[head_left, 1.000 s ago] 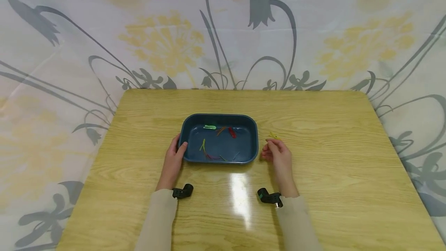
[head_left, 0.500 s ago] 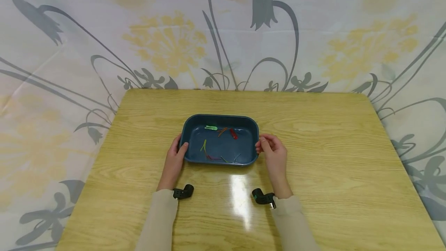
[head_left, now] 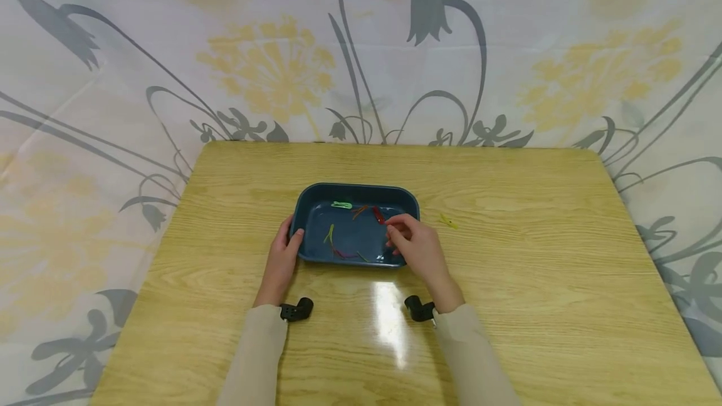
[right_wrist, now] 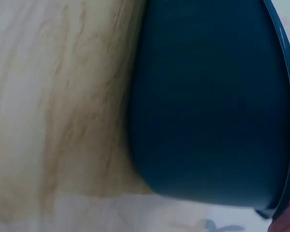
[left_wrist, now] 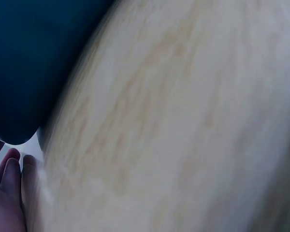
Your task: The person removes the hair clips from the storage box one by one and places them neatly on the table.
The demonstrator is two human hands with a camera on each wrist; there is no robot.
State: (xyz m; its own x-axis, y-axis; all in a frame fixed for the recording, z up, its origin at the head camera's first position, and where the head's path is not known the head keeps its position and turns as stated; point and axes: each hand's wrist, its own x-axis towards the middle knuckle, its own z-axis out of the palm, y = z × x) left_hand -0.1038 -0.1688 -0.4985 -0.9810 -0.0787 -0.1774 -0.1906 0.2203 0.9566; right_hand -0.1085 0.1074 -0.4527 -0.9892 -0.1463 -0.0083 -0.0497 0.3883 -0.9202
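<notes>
A dark blue tray (head_left: 355, 188) sits mid-table and holds several coloured clips: green (head_left: 341, 205), orange (head_left: 359, 211), red (head_left: 378, 215) and yellow-green (head_left: 329, 234). My left hand (head_left: 293, 240) grips the tray's left rim, thumb over the edge. My right hand (head_left: 396, 230) reaches over the tray's right part, fingers curled, fingertips right beside the red clip; I cannot see whether they pinch it. A yellow clip (head_left: 448, 221) lies on the table to the right of the tray. The blurred wrist views show the tray's outer wall (right_wrist: 208, 121), (left_wrist: 19, 72) and my left fingers (left_wrist: 9, 179).
The wooden table (head_left: 536, 255) is backed and flanked by a flower-printed cloth (head_left: 361, 49). A bright glare patch (head_left: 389, 318) lies between my forearms. Black wrist-camera mounts sit at both cuffs.
My right hand went from the yellow clip on the table to the tray's right rim, then in over the tray near the red clip. The left hand stayed on the rim.
</notes>
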